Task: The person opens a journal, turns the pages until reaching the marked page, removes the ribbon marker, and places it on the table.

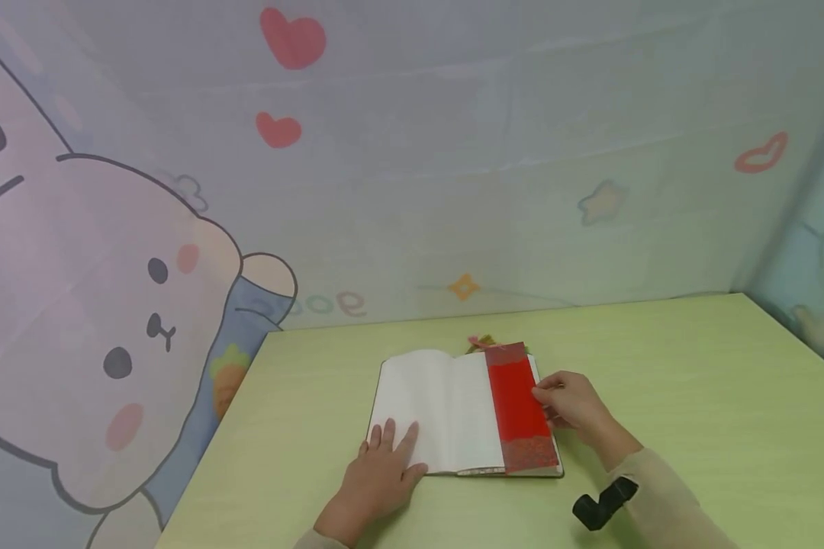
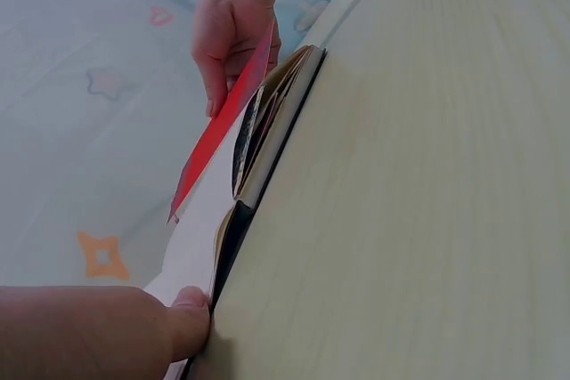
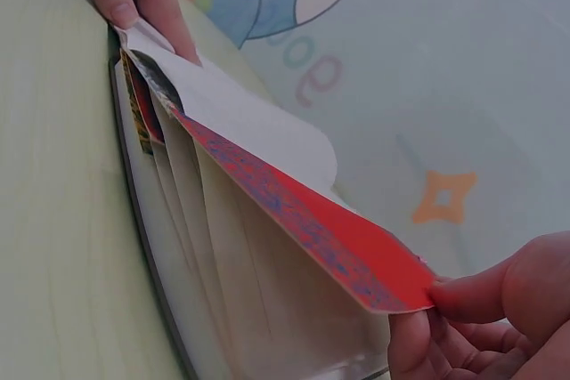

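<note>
Right hand on the red strip, left hand on the page

At the bottom centre of the frame, my left hand lies with fingers spread on the lower left corner of the book. To its right, below my right hand, a black device sits at my sleeve. My hands are apart, one at either side of the book, and the right one pinches the right long edge of the red strip between thumb and fingers.

The strip is right of centre, over the right-hand page. Its long axis runs up the frame, roughly along the spine, the upper end leaning left and the patterned lower end pointing down toward me. In the right wrist view, its gripped side is raised above the pages.

A pink and green tuft shows at the book's top edge. The pale green counter spreads beyond, backed by a cloth with a rabbit at left.
</note>
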The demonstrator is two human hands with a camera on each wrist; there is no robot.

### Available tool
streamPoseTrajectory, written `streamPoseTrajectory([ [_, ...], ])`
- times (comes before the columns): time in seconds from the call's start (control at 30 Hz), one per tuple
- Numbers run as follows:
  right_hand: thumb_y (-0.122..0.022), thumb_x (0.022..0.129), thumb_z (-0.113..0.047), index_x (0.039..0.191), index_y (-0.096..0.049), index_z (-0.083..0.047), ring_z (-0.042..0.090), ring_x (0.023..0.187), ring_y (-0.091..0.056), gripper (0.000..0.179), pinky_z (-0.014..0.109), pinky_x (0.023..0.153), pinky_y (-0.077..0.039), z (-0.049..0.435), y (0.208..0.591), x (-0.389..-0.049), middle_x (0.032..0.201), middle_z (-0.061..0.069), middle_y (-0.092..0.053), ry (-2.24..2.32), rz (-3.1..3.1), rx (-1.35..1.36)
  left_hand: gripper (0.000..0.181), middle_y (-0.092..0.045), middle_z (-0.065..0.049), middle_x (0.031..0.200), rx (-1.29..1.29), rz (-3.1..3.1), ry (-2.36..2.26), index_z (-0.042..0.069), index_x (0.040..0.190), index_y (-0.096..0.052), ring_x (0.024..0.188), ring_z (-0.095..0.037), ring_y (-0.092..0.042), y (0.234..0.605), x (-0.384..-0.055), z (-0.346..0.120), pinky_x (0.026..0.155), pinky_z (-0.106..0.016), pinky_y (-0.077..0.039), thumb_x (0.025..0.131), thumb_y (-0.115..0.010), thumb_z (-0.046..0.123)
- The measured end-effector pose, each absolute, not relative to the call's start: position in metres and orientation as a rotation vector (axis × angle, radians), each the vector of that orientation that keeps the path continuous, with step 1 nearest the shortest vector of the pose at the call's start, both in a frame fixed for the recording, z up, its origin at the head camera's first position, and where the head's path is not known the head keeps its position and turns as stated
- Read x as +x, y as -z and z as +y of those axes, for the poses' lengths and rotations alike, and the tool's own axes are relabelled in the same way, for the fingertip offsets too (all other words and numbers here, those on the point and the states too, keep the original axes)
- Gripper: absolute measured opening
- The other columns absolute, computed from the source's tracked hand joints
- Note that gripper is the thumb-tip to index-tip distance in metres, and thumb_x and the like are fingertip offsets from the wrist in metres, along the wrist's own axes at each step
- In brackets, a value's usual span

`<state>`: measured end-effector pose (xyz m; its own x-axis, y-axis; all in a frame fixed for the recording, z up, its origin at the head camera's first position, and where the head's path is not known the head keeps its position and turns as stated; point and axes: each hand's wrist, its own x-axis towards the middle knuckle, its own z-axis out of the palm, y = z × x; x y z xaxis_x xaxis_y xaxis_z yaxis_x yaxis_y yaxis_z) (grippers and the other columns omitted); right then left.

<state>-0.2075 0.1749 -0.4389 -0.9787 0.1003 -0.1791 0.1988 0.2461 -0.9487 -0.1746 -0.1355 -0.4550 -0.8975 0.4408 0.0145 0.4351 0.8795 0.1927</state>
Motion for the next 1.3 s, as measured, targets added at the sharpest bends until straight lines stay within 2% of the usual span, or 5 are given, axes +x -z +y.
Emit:
streamPoseTrajectory([
  [0.33, -0.056, 0.093, -0.013, 0.113, -0.049, 0.009, 0.021, 0.066, -0.054, 0.031, 0.031, 0.057, -0.049, 0.191, 0.449, -0.205, 0.086, 0.014, -0.057, 1.862, 2.443, 0.331, 0.059, -0.029, -0.03, 0.143, 0.693, 3.025, -0.278, 0.012, 0.144, -0.036, 0.131, -0.048, -0.024, 0.461, -0.177, -0.136, 0.101, -0.056, -0.028, 0.096, -0.041, 0.046],
  [0.67, -0.054, 0.093, -0.014, 0.116, -0.049, 0.01, 0.019, 0.069, -0.058, 0.033, 0.028, 0.059, -0.05, 0.212, 0.457, -0.202, 0.095, 0.018, -0.061, 1.793, 2.513, 0.413, 0.059, -0.03, -0.03, 0.143, 0.697, 3.035, -0.266, 0.012, 0.144, -0.036, 0.131, -0.047, -0.025, 0.462, -0.177, -0.136, 0.101, -0.056, -0.028, 0.096, -0.041, 0.046],
  [1.07, -0.053, 0.094, -0.018, 0.119, -0.047, 0.01, 0.022, 0.076, -0.057, 0.038, 0.024, 0.059, -0.048, 0.231, 0.458, -0.199, 0.103, 0.025, -0.058, 1.749, 2.582, 0.456, 0.058, -0.029, -0.03, 0.143, 0.683, 3.029, -0.273, 0.012, 0.144, -0.036, 0.131, -0.048, -0.024, 0.46, -0.176, -0.137, 0.101, -0.057, -0.027, 0.096, -0.042, 0.045],
  [1.3, -0.052, 0.094, -0.016, 0.118, -0.046, 0.012, 0.019, 0.072, -0.057, 0.038, 0.025, 0.058, -0.048, 0.244, 0.458, -0.195, 0.099, 0.024, -0.059, 1.753, 2.612, 0.436, 0.059, -0.028, -0.03, 0.143, 0.683, 3.031, -0.277, 0.012, 0.145, -0.035, 0.132, -0.047, -0.023, 0.461, -0.177, -0.136, 0.102, -0.057, -0.026, 0.096, -0.04, 0.045],
])
